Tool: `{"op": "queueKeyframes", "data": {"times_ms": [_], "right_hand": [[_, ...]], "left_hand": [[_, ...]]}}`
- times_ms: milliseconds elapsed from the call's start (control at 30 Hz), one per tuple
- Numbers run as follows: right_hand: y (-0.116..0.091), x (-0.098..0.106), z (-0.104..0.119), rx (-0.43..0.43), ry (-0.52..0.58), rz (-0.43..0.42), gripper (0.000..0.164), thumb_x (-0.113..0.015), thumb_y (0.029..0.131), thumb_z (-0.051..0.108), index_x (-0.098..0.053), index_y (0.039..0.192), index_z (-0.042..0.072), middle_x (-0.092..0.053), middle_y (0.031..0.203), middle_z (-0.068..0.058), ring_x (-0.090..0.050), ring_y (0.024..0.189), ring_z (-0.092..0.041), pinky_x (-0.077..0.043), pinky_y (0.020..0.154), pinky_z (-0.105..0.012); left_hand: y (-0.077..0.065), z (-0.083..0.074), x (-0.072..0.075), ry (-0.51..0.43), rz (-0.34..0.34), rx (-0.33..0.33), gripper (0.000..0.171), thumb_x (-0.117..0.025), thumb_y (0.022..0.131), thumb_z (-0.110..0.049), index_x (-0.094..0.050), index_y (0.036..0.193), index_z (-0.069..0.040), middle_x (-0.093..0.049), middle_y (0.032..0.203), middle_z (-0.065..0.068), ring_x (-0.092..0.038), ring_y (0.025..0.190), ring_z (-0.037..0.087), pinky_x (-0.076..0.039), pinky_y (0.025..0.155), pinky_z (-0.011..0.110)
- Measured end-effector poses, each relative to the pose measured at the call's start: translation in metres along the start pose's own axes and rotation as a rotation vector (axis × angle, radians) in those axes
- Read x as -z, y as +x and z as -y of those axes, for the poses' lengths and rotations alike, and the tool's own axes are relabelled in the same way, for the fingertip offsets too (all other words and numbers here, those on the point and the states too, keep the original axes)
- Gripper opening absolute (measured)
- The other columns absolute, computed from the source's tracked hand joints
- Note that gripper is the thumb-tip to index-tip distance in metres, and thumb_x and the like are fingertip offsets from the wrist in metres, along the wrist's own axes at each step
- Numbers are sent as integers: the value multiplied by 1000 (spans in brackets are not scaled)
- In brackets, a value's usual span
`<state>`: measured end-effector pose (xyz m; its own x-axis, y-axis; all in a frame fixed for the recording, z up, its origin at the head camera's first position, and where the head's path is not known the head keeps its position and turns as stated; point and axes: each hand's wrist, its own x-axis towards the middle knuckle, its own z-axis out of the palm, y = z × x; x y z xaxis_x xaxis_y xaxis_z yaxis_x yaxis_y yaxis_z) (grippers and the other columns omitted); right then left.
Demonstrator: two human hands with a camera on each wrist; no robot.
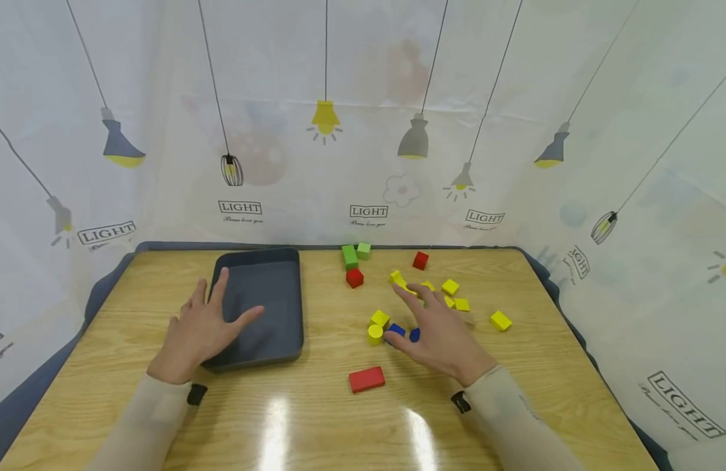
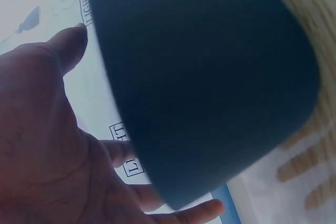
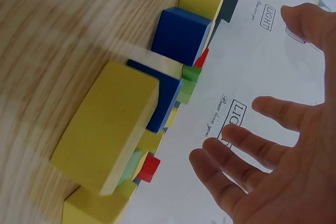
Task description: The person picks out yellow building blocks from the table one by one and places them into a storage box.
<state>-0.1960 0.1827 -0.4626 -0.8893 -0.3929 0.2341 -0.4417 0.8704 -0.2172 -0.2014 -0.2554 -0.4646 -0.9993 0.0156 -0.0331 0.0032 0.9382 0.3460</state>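
Observation:
My left hand (image 1: pixel 199 332) hovers with spread fingers over the left side of a dark grey tray (image 1: pixel 271 304). In the left wrist view the tray's outer wall (image 2: pixel 205 82) covers parts of those fingers. My right hand (image 1: pixel 444 337) is held above scattered toy blocks, fingers apart and nothing in its grasp. Beneath and around it lie blue blocks (image 3: pixel 181 35), a yellow cylinder (image 1: pixel 375 335) and several yellow blocks (image 3: pixel 107 124), some partly hidden by the hand. Nearer to me lies a red rectangular block (image 1: pixel 367 379).
Toward the table's back are green blocks (image 1: pixel 350 257) and red blocks (image 1: pixel 354 278), (image 1: pixel 420 260) apart from each other. A lone yellow block (image 1: pixel 501 320) lies to the right. A white curtain (image 1: pixel 363 163) printed with lamps encloses the wooden table (image 1: pixel 316 418) at the back and sides.

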Motion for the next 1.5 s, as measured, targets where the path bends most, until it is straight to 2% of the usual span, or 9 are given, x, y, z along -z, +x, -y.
{"op": "queueKeyframes", "data": {"times_ms": [100,233,400,600,767,933,1200,1367,1500], "right_hand": [[3,-3,4,16,29,-1,88,-60,87,73,-18,159,43,-38,153,-5,-42,133,-34,-49,82,-61],[7,-6,8,36,66,1,87,-62,87,71,-27,159,37,-39,151,-4,-46,129,-32,-53,83,-53],[12,-9,14,50,47,21,85,-60,87,72,-34,157,31,-41,149,-3,-47,128,-30,-51,90,-51],[17,-16,20,62,50,53,83,-60,88,71,-33,157,33,-40,150,-6,-44,131,-30,-47,97,-51],[22,-20,26,80,53,40,81,-62,88,68,-38,155,30,-43,148,-5,-46,128,-28,-48,95,-49],[26,-23,32,98,70,13,77,-66,88,61,-44,152,26,-46,145,-5,-47,124,-24,-47,96,-48],[31,-26,36,77,61,-10,73,-64,89,61,-45,151,28,-46,141,-2,-50,118,-22,-50,92,-45],[34,-27,36,66,55,-12,73,-65,89,61,-47,150,26,-47,139,-2,-53,115,-22,-51,90,-43],[36,-26,35,74,49,-9,71,-66,89,58,-49,149,24,-48,138,-2,-52,114,-21,-52,89,-41]], "left_hand": [[1,2,0,-12,-1,2,116,-41,83,-89,14,160,-20,-6,158,38,-24,125,72,-32,82,81],[3,6,2,-43,4,9,118,-43,84,-87,13,160,-16,-10,155,41,-27,120,74,-40,73,75],[4,10,3,-58,13,16,118,-44,86,-86,13,160,-14,-15,152,44,-29,119,73,-41,76,74],[6,14,4,-63,-8,9,117,-49,88,-80,12,160,-10,-24,147,46,-33,119,71,-39,83,74],[6,18,4,-61,-33,7,113,-52,91,-74,8,160,-7,-34,139,46,-46,112,65,-44,81,69],[7,23,5,-49,-41,-3,106,-59,96,-59,2,159,1,-39,133,47,-52,106,60,-46,79,65],[9,29,5,-34,-38,-39,91,-69,96,-24,-9,152,16,-41,135,45,-47,118,58,-43,92,65],[11,30,5,-69,-8,-42,73,-62,96,-6,-19,151,15,-42,139,42,-48,121,54,-46,92,60],[11,31,4,-86,4,-38,69,-57,96,-1,-20,153,13,-39,142,41,-46,123,54,-46,91,60]]}}
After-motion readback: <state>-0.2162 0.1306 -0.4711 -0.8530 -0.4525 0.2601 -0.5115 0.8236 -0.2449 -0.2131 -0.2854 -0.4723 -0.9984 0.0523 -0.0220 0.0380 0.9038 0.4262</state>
